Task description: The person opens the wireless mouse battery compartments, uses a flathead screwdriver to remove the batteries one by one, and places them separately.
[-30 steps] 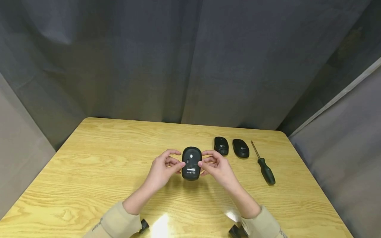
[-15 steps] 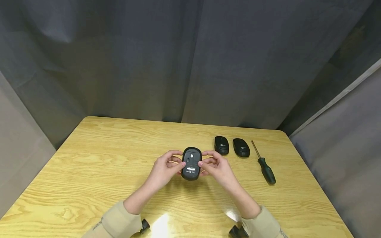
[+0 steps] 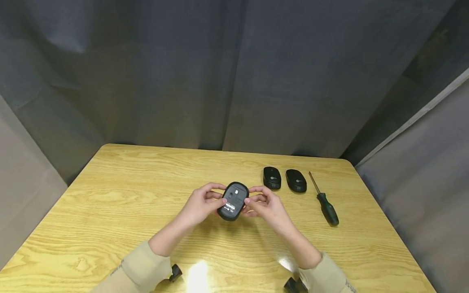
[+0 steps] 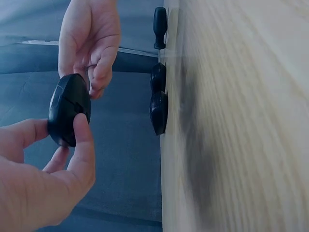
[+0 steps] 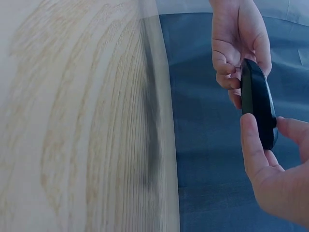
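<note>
The left hand (image 3: pixel 199 206) and right hand (image 3: pixel 268 206) pinch a computer mouse (image 3: pixel 235 199) by its sides above the table (image 3: pixel 110 228), underside in view. The step looks like inspection; flipping it would likely call for one hand to loosen.

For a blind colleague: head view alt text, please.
A person's left hand and right hand hold a black mouse, underside to the camera, above a wooden table; two more mice and a screwdriver lie at right.

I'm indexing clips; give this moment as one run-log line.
left grip: holds mouse | right grip: holds mouse | mouse: above table, underside toward head camera | on table: two other mice, screwdriver
</note>
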Demonstrator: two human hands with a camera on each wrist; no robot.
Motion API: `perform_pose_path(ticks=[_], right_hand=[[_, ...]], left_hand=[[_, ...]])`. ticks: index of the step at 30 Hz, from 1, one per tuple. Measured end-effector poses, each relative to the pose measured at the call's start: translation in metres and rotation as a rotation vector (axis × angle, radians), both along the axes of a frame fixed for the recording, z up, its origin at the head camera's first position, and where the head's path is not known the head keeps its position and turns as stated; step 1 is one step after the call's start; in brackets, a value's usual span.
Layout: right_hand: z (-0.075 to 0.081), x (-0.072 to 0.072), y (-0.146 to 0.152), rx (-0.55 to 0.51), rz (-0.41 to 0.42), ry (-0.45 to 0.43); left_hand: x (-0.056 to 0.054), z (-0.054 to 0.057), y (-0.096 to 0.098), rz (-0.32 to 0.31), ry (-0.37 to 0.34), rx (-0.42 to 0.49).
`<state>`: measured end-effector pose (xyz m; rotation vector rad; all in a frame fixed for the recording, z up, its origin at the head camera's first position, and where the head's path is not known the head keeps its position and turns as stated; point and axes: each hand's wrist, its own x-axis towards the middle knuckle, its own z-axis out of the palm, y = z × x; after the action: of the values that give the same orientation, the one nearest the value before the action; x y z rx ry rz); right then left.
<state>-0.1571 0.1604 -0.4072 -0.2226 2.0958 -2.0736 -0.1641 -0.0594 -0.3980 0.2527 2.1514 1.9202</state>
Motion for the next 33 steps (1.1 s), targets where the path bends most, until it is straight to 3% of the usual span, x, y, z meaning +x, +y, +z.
perform_pose_path(ticks=[20, 33], right_hand=[[-0.002, 0.005, -0.004, -0.02, 0.086, -0.069], [0.0, 0.006, -0.007, 0.052, 0.117, -0.056]], left_hand=[[-0.012, 0.0, -0.013, -0.149, 0.008, -0.06], [-0.012, -0.001, -0.012, -0.24, 0.025, -0.066]])
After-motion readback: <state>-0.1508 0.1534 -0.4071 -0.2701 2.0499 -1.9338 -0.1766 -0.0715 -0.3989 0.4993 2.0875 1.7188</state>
